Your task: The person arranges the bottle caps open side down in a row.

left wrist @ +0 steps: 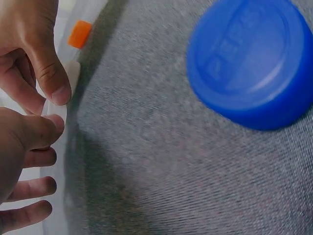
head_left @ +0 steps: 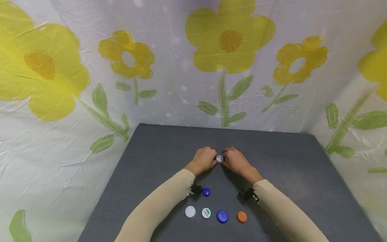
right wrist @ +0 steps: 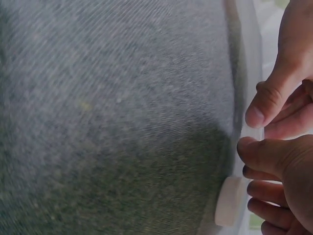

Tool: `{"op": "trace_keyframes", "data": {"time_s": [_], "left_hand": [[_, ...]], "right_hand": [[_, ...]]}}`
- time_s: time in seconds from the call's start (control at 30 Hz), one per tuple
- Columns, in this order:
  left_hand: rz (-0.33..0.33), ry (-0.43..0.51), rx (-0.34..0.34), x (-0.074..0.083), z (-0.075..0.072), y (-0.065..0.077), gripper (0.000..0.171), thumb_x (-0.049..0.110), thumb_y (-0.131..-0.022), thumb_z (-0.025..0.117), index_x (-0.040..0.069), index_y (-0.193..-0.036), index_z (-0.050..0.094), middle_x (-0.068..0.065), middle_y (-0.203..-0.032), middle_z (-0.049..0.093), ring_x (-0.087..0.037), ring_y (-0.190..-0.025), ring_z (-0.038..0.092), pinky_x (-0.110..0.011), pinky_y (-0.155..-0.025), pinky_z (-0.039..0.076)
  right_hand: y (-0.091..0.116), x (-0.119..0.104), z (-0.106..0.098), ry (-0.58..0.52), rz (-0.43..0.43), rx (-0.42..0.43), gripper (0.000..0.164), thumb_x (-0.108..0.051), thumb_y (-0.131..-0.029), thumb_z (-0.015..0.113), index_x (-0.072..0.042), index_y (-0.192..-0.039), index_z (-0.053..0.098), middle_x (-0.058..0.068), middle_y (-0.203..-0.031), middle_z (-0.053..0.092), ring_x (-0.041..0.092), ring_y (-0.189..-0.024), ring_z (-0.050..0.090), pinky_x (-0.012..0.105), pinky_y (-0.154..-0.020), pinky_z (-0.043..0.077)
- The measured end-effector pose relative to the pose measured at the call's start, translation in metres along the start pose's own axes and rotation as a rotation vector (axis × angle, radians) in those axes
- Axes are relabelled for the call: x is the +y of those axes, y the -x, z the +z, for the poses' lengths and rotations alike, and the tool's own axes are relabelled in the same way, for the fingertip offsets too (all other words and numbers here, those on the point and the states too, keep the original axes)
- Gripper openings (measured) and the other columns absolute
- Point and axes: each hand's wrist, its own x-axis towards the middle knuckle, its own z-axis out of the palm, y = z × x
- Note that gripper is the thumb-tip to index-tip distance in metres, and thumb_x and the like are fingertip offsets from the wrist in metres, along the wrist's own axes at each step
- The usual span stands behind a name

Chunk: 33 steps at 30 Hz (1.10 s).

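Hands, two: the left hand (head_left: 205, 159) and the right hand (head_left: 237, 162) are working close together, each pinching one edge of the same piece. Piece held, one: a small pale cap (head_left: 219, 158), sitting between the fingertips. We are judging it light, fairly stiff plastic, perhaps slippery, hardly fragile; we are favouring opposite sides of its rim, with a gentle pinch. White cap (right wrist: 227, 201), one: standing just beside the right hand's fingers. Orange piece (left wrist: 79, 34), one: showing past the right hand's thumb. Small blue cap (head_left: 206, 192), lettered: lying nearer the body than both hands. Row, nearer the body again, left to right: large white cap (head_left: 190, 211), white-and-green cap (head_left: 206, 213), larger blue cap (head_left: 222, 216), orange cap (head_left: 242, 216). Grey tabletop (head_left: 281, 154): carrying these. Flowered curtain (head_left: 172, 84): hanging beyond the hands.
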Motion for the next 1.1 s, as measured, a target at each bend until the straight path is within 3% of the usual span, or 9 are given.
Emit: {"op": "trace_keyframes", "data": {"time_s": [0.4, 0.63, 1.1], "left_hand": [[0.065, -0.060, 0.092, 0.006, -0.027, 0.011, 0.017, 0.037, -0.100, 0.080, 0.022, -0.095, 0.083, 0.002, -0.090, 0.081, -0.021, -0.084, 0.076, -0.042, -0.070, 0.061], [0.112, -0.125, 0.157, 0.015, -0.044, 0.027, 0.019, 0.038, -0.098, 0.081, 0.020, -0.094, 0.081, 0.003, -0.087, 0.080, -0.022, -0.083, 0.074, -0.041, -0.069, 0.061], [0.175, -0.112, 0.268, 0.027, -0.071, 0.067, 0.014, 0.035, -0.095, 0.085, 0.022, -0.099, 0.083, 0.008, -0.095, 0.082, -0.021, -0.085, 0.072, -0.038, -0.071, 0.058]], "right_hand": [[0.009, -0.015, -0.027, -0.007, 0.014, 0.047, 0.015, -0.005, -0.089, 0.088, 0.002, -0.101, 0.083, 0.026, -0.130, 0.076, 0.045, -0.126, 0.071, 0.060, -0.121, 0.045], [0.018, -0.026, -0.041, 0.014, -0.038, 0.083, 0.017, -0.007, -0.090, 0.089, 0.002, -0.103, 0.083, 0.025, -0.132, 0.074, 0.045, -0.127, 0.070, 0.060, -0.119, 0.046], [0.040, -0.058, -0.060, -0.011, -0.052, 0.143, 0.023, -0.006, -0.087, 0.092, 0.001, -0.107, 0.084, 0.023, -0.133, 0.074, 0.045, -0.128, 0.070, 0.060, -0.116, 0.049]]}}
